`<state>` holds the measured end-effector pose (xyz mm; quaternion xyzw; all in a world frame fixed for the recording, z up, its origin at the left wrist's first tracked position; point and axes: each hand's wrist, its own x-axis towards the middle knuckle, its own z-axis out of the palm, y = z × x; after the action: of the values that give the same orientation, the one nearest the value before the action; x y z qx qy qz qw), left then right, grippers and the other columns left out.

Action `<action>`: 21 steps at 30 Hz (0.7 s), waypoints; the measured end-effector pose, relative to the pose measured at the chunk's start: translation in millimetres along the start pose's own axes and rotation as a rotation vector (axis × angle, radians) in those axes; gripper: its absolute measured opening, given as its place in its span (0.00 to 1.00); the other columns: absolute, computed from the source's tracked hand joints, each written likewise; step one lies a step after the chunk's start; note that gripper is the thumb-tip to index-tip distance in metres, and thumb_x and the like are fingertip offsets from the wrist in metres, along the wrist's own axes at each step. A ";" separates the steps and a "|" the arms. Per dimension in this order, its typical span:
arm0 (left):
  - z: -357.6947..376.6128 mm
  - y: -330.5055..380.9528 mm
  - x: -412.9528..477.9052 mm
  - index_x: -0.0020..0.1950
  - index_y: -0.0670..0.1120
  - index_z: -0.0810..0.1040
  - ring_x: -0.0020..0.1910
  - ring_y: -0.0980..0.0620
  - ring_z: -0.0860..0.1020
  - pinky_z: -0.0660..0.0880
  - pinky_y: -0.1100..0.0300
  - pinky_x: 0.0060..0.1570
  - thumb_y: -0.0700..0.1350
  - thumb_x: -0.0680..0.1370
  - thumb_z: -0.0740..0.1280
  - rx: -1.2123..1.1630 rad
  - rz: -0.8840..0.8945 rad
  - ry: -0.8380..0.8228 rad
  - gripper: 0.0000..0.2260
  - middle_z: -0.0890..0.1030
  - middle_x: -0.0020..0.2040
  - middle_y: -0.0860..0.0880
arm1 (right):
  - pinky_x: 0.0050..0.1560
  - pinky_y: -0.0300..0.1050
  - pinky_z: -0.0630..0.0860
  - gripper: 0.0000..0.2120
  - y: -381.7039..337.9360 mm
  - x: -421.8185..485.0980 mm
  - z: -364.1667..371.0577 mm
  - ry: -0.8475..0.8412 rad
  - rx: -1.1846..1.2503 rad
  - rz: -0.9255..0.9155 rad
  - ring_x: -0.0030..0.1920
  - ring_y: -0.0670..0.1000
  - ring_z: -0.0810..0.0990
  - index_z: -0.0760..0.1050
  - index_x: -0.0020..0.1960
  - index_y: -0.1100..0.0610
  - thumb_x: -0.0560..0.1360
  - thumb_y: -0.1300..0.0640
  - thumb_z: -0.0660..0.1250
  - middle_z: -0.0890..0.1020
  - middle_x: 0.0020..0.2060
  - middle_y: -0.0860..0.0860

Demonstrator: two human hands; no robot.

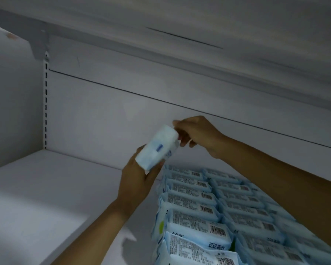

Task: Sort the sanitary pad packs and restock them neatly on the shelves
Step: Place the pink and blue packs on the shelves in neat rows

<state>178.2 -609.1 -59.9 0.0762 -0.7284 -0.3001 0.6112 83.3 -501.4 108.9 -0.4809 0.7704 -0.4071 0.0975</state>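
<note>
A pale blue and white sanitary pad pack (158,147) is held tilted in the air above the white shelf (46,188). My left hand (137,180) grips its lower end from below. My right hand (195,134) pinches its upper end with the fingertips. Below and to the right, several rows of light blue pad packs (208,213) stand on the shelf with their barcoded sides up, from the back panel to the front edge.
The shelf's left part is bare white board. A slotted upright (45,104) runs down the back left corner beside a side panel (11,96). The underside of the shelf above (199,35) hangs close overhead.
</note>
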 end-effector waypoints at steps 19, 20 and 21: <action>-5.4 0.5 3.2 0.61 0.48 0.75 0.50 0.49 0.71 0.72 0.51 0.42 0.53 0.72 0.70 0.319 0.115 0.161 0.20 0.75 0.53 0.47 | 0.64 0.43 0.58 0.37 24.5 -10.8 21.3 0.027 -0.773 -0.985 0.65 0.48 0.67 0.68 0.70 0.51 0.67 0.36 0.70 0.73 0.67 0.52; -5.7 0.7 2.1 0.60 0.47 0.75 0.53 0.48 0.71 0.74 0.48 0.44 0.47 0.71 0.71 0.322 0.138 0.176 0.18 0.75 0.56 0.48 | 0.65 0.42 0.57 0.38 25.2 -12.3 19.8 0.022 -0.723 -0.932 0.65 0.47 0.67 0.69 0.70 0.51 0.66 0.35 0.70 0.73 0.67 0.50; -5.8 1.1 2.9 0.59 0.47 0.75 0.55 0.48 0.72 0.75 0.46 0.47 0.43 0.70 0.70 0.296 0.152 0.185 0.18 0.74 0.58 0.48 | 0.65 0.40 0.58 0.36 25.5 -14.5 18.5 0.034 -0.647 -0.885 0.65 0.45 0.68 0.69 0.70 0.51 0.67 0.35 0.69 0.73 0.66 0.48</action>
<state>183.2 -611.6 -56.4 0.1372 -0.7090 -0.1344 0.6785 84.0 -494.2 75.0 -0.7578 0.5821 -0.1592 -0.2482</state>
